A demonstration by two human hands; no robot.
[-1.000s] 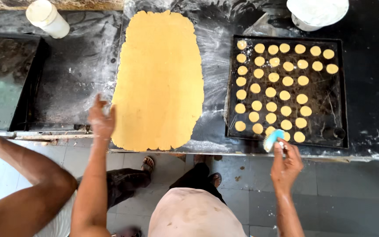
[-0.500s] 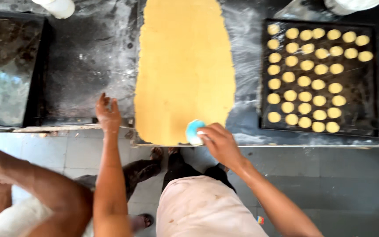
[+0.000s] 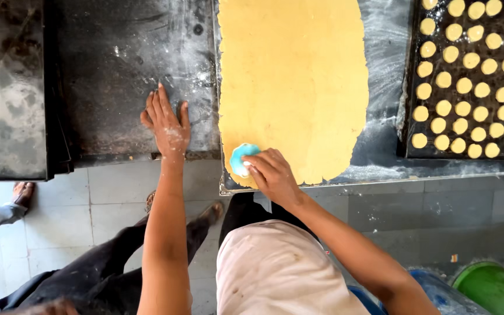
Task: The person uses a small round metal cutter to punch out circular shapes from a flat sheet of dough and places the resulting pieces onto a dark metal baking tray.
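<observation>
A long sheet of rolled yellow dough (image 3: 293, 81) lies on a dark floured worktop (image 3: 118, 70). My right hand (image 3: 270, 172) grips a small light-blue round cutter (image 3: 241, 158) and presses it on the near left corner of the dough. My left hand (image 3: 166, 121) rests flat, fingers spread, on the worktop just left of the dough and holds nothing. At the right, a black baking tray (image 3: 409, 87) carries several small round dough discs (image 3: 465, 81) in rows.
Another dark tray (image 3: 7, 87) sits at the far left of the counter. Below the counter edge is a tiled floor (image 3: 106, 198); another person's sandalled foot (image 3: 23, 191) shows at left. A green tub (image 3: 494, 289) stands at the bottom right.
My right hand carried the blue cutter from the tray's near edge leftwards to the dough's near left corner. The view has shifted left and closer. My left hand stays on the worktop.
</observation>
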